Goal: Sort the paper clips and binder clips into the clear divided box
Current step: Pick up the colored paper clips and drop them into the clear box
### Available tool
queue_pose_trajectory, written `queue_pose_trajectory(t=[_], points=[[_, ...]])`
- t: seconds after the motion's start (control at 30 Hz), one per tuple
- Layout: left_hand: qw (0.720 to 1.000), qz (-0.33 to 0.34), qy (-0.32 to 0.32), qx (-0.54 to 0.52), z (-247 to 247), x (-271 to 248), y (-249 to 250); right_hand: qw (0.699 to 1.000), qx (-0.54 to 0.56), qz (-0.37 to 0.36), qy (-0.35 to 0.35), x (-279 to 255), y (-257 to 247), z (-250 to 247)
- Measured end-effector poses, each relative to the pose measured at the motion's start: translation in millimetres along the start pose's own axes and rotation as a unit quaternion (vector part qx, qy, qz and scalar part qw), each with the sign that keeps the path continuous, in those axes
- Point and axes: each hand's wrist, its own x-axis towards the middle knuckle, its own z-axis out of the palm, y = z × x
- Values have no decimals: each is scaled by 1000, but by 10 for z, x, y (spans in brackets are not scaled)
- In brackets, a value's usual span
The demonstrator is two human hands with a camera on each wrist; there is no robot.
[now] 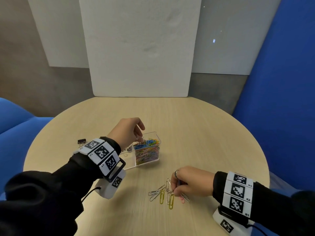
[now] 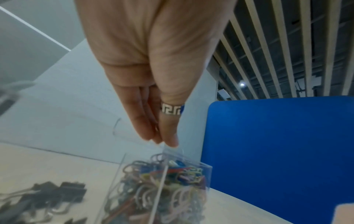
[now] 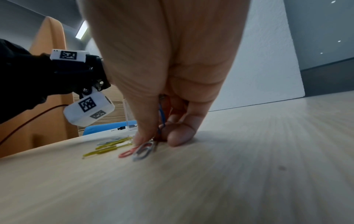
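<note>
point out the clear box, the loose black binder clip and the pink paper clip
clear box [image 1: 154,133], head view, on its far rim
black binder clip [image 1: 81,141], head view, on its black body
pink paper clip [image 1: 182,199], head view, on its looped end

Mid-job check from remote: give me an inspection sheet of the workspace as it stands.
Surface: round light wood table.
Job's things: clear divided box, one compartment heaped with coloured paper clips; loose paper clips near the front edge; black binder clip left of the box.
Clutter: nothing seen.
Grippers: left hand over the box, fingertips together; right hand pinching clips off the table.
Cables: black lead from the left wrist camera.
Surroundings: white board, blue chairs.
</note>
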Motion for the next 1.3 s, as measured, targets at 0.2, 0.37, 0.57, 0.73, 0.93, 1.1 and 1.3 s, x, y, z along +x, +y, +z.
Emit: queue_pose_trajectory(t=[0.2,0.37,0.57,0.73,0.93,1.1,1.3], points=[[998,16,20,-64,-10,-47,-52,999,-23,6,21,-16,58,5],[996,45,60,-41,-86,-185,-60,998,4,5,70,17,13,-204],[992,25,-100,77,-16,-426,-29,968,-9,-31,247,374,-316,-758],[972,19,-181,148,131,-512,44,967,-87,-20,240,709,-519,-843],[963,7,-219,157,201,-555,51,972,-47,-32,229,657,-454,-738],[944,9,-281,170,285,-624,36,970,-29,-60,232,322,-272,-695],[932,50,-300,198,481,-678,153,997,-38,34,-56,105,-67,-333]])
